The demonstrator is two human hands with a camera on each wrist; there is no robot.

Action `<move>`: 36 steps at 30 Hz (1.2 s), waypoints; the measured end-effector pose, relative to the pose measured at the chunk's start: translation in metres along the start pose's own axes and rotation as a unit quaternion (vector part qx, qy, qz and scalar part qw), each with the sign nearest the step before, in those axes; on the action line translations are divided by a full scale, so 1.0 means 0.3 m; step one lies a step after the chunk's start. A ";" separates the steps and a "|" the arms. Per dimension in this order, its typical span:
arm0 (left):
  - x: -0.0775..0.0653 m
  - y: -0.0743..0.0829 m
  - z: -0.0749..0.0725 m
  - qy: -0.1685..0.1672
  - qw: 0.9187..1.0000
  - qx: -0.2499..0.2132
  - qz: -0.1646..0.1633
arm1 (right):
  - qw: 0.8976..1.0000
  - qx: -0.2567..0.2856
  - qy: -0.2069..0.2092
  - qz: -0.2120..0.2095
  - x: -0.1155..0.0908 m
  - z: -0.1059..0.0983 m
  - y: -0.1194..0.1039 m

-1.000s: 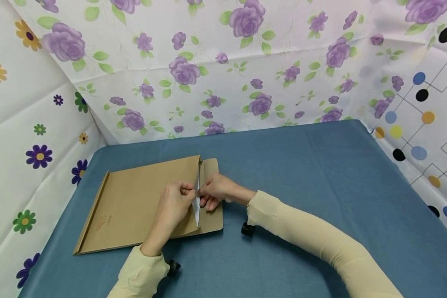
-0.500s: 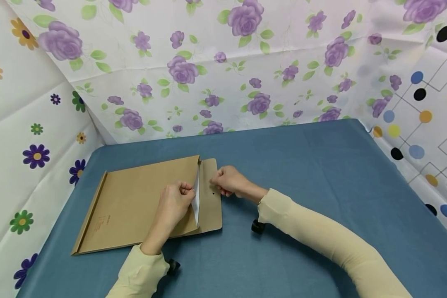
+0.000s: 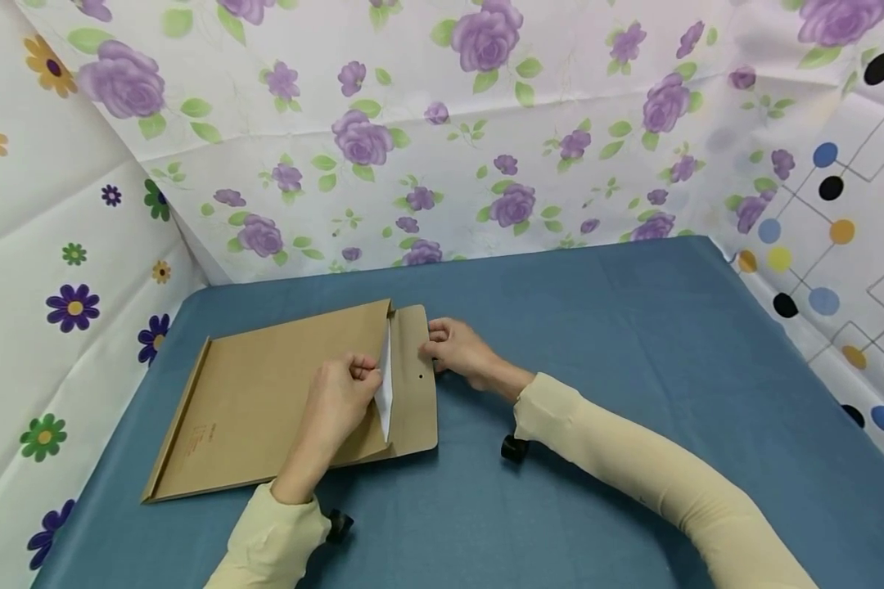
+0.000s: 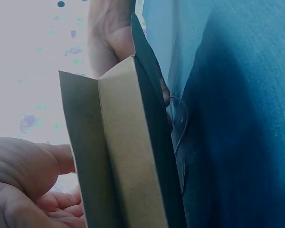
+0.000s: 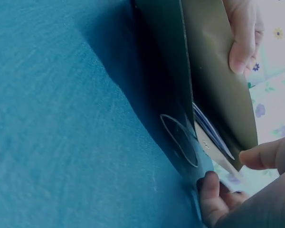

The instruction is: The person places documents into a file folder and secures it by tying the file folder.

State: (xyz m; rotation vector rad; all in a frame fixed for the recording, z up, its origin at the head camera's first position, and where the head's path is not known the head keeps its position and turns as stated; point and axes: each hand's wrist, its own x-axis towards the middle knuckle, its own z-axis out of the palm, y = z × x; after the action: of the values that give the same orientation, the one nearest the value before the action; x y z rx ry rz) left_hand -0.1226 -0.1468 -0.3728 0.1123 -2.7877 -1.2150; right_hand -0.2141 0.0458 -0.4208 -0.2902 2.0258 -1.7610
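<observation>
A brown kraft-paper document folder [image 3: 265, 393] lies on the table, its open end towards the right. White papers [image 3: 385, 401] show inside the opening. My left hand [image 3: 339, 393] pinches the edge of the front panel, holding it raised; in the right wrist view its thumb [image 5: 240, 54] lies against that panel. At the right end, my right hand [image 3: 460, 352] grips the edge of the flap [image 3: 412, 413], with the thumb above and the fingers partly hidden beneath. A thin cord loop [image 4: 186, 118] hangs at the underside of the flap.
Blue cloth [image 3: 597, 343] covers the table. Patterned white sheets [image 3: 427, 139] enclose its back and sides. A small black object [image 3: 514, 448] is by the right wrist, and another black object [image 3: 340, 524] by the left.
My right hand has moved from the opening to the flap's outer edge and now grips it. The folder's right end has risen slightly, while my left hand keeps its pinch.
</observation>
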 end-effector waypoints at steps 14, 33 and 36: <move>0.011 -0.005 0.004 -0.007 1.000 0.004 0.002 | 0.978 0.022 -0.202 0.052 -0.019 -0.011 0.010; 0.022 -0.042 0.073 -0.107 0.992 0.064 0.008 | 0.974 -0.103 -0.198 0.024 -0.046 0.002 0.014; 0.021 -0.049 0.080 -0.129 0.986 0.098 0.036 | 0.973 -0.129 -0.190 0.016 -0.049 0.000 0.017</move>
State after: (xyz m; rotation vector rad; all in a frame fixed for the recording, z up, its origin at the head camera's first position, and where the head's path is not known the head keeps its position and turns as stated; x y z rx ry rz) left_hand -0.1313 -0.1401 -0.3995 -0.1421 -3.0989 -0.9993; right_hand -0.2006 0.0531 -0.4231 -0.6204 1.9550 -1.2987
